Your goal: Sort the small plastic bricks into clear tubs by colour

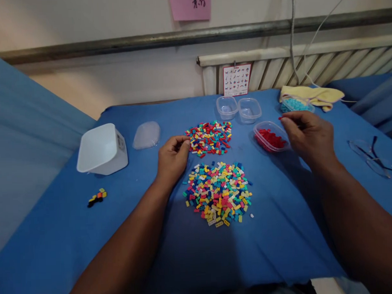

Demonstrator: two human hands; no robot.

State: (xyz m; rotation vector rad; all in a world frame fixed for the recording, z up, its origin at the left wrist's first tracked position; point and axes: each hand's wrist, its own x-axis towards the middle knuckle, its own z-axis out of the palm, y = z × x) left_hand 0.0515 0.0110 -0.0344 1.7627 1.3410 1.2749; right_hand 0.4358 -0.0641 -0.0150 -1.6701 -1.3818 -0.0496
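Landmark: the large brick pile, on the blue cloth; the other places are told from it.
Red brick: beyond the large brick pile and to its right, at the right hand's fingertips, near the far rim of the red-brick tub.
Brick's direction: its showing end pokes out leftward, away from the palm (a mere speck of red, so its long axis cannot be read).
Brick and fingers: it lies at the very tips of thumb and forefinger, the rest hidden by them.
Right hand: beyond and right of the large brick pile, thumb and forefinger pinched on the red brick.
Left hand: left of the large brick pile and a little beyond it, thumb and forefinger drawn close at the left edge of the smaller brick pile; whether they grip anything, I cannot tell.
Beyond the large brick pile: the smaller brick pile, then two clear tubs side by side.
Far right of it: a tub of light-blue bricks by a yellow cloth; nearer, eyeglasses.
Left of it: a clear lid, a white box and a small brick cluster.
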